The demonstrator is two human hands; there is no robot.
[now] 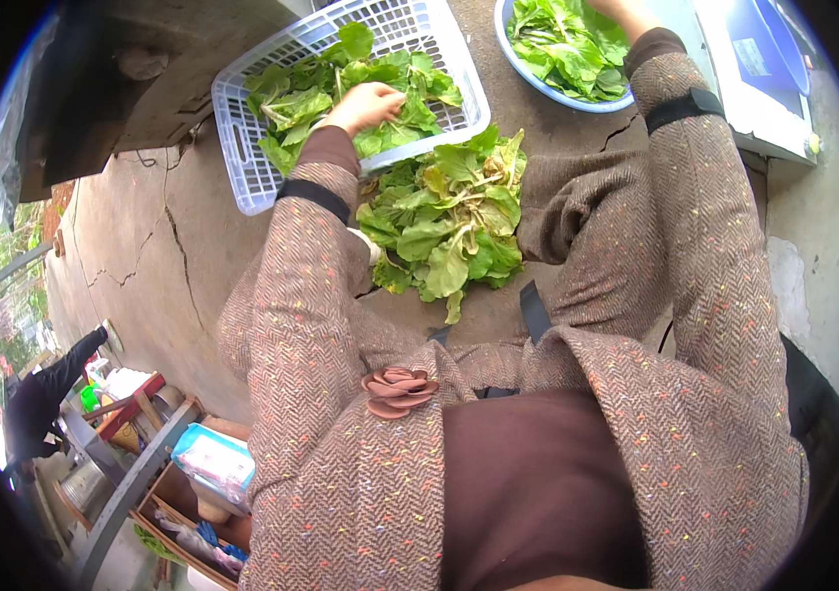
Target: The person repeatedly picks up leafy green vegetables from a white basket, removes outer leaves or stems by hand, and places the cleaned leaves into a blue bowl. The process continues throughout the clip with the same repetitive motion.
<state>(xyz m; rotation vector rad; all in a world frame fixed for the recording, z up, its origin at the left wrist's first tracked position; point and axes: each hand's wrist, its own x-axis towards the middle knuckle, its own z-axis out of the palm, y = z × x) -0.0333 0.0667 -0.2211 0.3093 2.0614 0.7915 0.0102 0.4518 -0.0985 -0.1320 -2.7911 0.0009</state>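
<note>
My left hand (366, 108) is over the leafy greens (301, 111) in a white slotted plastic basket (242, 151), its fingers curled; whether it grips a leaf I cannot tell. At the top edge, my right hand (622, 13) reaches over a round blue-rimmed basin (519, 66) of green leaves (567, 48); its fingers are cut off by the picture's edge. A loose heap of leafy greens (456, 221), some of them yellowed, lies on the concrete floor between my legs, touching the basket's near side.
A blue plastic tub (766, 48) stands on a white surface at the upper right. Cracks run through the concrete floor (146, 244). At the lower left are a wooden box (175, 491), a plastic-wrapped package (212, 458) and a metal pot (87, 487). A person in dark clothes (39, 402) is further left.
</note>
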